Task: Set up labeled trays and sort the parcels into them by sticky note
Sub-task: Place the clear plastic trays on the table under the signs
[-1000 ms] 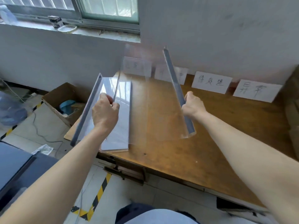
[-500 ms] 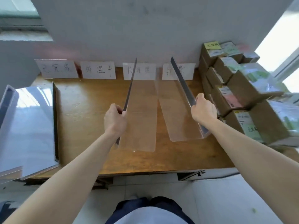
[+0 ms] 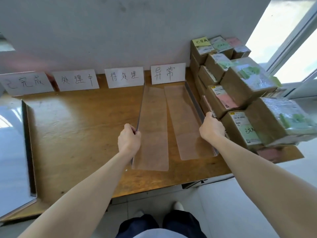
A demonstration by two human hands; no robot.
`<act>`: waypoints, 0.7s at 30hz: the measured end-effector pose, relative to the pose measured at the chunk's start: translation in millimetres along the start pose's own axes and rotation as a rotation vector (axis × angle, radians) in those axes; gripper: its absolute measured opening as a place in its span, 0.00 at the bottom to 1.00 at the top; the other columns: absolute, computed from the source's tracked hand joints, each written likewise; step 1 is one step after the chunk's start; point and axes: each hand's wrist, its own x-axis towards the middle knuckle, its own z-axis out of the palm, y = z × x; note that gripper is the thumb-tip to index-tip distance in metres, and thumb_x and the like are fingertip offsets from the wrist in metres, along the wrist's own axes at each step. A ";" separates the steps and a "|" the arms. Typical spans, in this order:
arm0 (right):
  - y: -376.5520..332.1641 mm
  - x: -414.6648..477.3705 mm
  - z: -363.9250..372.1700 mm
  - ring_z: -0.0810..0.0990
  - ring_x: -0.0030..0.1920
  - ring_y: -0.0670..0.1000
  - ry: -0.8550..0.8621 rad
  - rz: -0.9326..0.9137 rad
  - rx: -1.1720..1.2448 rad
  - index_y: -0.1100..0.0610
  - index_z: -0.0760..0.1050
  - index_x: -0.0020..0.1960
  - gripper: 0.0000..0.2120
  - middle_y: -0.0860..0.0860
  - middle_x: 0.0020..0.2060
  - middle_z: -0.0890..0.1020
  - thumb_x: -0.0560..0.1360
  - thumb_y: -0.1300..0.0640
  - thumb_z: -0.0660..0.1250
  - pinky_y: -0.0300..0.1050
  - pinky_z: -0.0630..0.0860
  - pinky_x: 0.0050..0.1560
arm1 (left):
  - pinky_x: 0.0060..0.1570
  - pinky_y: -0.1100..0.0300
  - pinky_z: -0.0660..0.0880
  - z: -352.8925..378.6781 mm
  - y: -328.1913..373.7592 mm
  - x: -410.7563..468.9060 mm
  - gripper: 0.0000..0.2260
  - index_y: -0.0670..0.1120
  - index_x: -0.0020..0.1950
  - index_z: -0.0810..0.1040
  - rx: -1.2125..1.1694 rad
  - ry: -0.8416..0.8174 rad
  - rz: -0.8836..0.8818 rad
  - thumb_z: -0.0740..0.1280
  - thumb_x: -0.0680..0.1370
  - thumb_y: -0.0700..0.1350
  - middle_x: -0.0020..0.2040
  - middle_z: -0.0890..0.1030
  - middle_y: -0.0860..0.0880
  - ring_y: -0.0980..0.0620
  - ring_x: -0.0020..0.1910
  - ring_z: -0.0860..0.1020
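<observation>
Clear plastic: your left grip (image 3: pixel 129 140) is pinching the left tray half (image 3: pixel 152 127) by its wall; your right grip (image 3: pixel 211 128) is clasping the right tray half (image 3: pixel 183 121), parcels (image 3: pixel 240 93) just outside it.

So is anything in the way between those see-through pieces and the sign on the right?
Nothing visible. The left clear piece and right clear piece reach the rightmost sign. The parcel stack only crowds the right hand from the side.

Both bare forearms stretch forward, slightly apart — the left hand (image 3: pixel 129 140) pinches the left tray wall (image 3: pixel 140 107), the right hand (image 3: pixel 211 128) grips the right tray wall (image 3: pixel 194 100), knuckles up.
</observation>
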 end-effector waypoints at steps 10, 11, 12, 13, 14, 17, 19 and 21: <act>25.5 44.8 12.5 0.74 0.62 0.63 -0.223 -0.070 -0.215 0.65 0.65 0.65 0.18 0.61 0.61 0.75 0.76 0.66 0.60 0.53 0.74 0.56 | 0.38 0.53 0.74 57.6 15.1 -3.5 0.03 0.44 0.50 0.69 0.016 -0.063 -0.096 0.62 0.78 0.42 0.43 0.75 0.49 0.48 0.41 0.75; 27.0 47.5 13.4 0.74 0.62 0.62 -0.251 -0.080 -0.246 0.65 0.66 0.65 0.18 0.61 0.62 0.75 0.76 0.66 0.60 0.52 0.74 0.56 | 0.36 0.55 0.72 61.5 13.9 -2.8 0.03 0.44 0.50 0.69 0.021 -0.085 -0.102 0.62 0.78 0.42 0.43 0.75 0.49 0.49 0.40 0.74; 28.1 50.4 14.5 0.74 0.62 0.62 -0.282 -0.096 -0.272 0.65 0.67 0.65 0.17 0.61 0.61 0.75 0.76 0.67 0.60 0.51 0.74 0.54 | 0.35 0.57 0.71 64.7 13.5 -1.9 0.04 0.44 0.50 0.70 0.020 -0.104 -0.109 0.63 0.78 0.42 0.43 0.75 0.48 0.49 0.39 0.74; 29.0 53.4 15.1 0.75 0.60 0.61 -0.307 -0.118 -0.296 0.65 0.69 0.63 0.16 0.60 0.60 0.76 0.76 0.67 0.60 0.50 0.75 0.52 | 0.34 0.58 0.70 67.0 13.6 -0.8 0.04 0.44 0.50 0.70 0.014 -0.115 -0.115 0.63 0.78 0.42 0.44 0.76 0.48 0.50 0.39 0.74; 29.5 56.4 14.7 0.77 0.59 0.60 -0.316 -0.137 -0.316 0.64 0.72 0.62 0.15 0.60 0.59 0.77 0.75 0.67 0.60 0.49 0.76 0.50 | 0.34 0.59 0.70 68.7 14.6 0.6 0.04 0.44 0.50 0.70 0.006 -0.121 -0.120 0.63 0.78 0.43 0.44 0.76 0.48 0.51 0.39 0.74; 29.3 69.5 12.5 0.78 0.57 0.60 -0.246 -0.196 -0.314 0.64 0.75 0.59 0.14 0.60 0.56 0.79 0.74 0.69 0.61 0.52 0.77 0.49 | 0.35 0.61 0.68 71.0 19.5 7.4 0.06 0.45 0.54 0.71 -0.028 -0.118 -0.123 0.63 0.79 0.45 0.45 0.75 0.50 0.54 0.39 0.73; 27.9 78.3 10.2 0.78 0.57 0.61 -0.203 -0.230 -0.292 0.65 0.74 0.60 0.14 0.60 0.56 0.78 0.75 0.69 0.60 0.53 0.77 0.50 | 0.38 0.62 0.69 69.8 23.8 13.4 0.07 0.45 0.56 0.72 -0.056 -0.110 -0.122 0.63 0.79 0.45 0.47 0.75 0.50 0.54 0.41 0.73; 26.8 85.5 8.5 0.78 0.57 0.61 -0.200 -0.250 -0.281 0.65 0.73 0.61 0.14 0.61 0.56 0.78 0.76 0.69 0.60 0.53 0.77 0.52 | 0.43 0.58 0.72 68.6 26.5 19.7 0.08 0.44 0.58 0.74 -0.081 -0.103 -0.129 0.64 0.79 0.43 0.49 0.77 0.49 0.50 0.45 0.75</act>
